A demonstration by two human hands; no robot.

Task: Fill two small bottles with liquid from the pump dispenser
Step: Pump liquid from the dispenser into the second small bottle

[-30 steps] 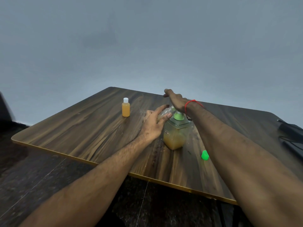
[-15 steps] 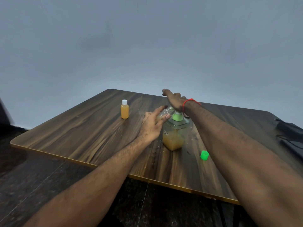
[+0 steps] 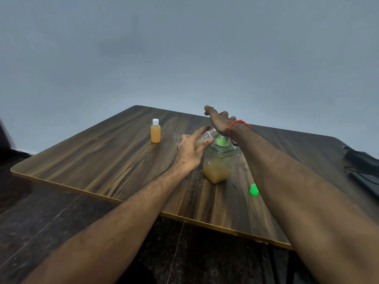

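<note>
A dark wood-grain table (image 3: 114, 160) is seen from above. Near its centre stands a square clear pump dispenser (image 3: 217, 167), part-filled with orange liquid, topped by a green collar. The pump head is pressed by the palm of the right hand (image 3: 220, 121), fingers held straight; a red thread (image 3: 239, 125) is worn at that wrist. A small clear bottle (image 3: 205, 138), tilted against the spout, is gripped by the left hand (image 3: 189, 153) at the dispenser's nine o'clock. A filled, white-capped bottle (image 3: 155, 131) stands upright at ten o'clock, well apart. A green cap (image 3: 253, 190) lies at four o'clock.
</note>
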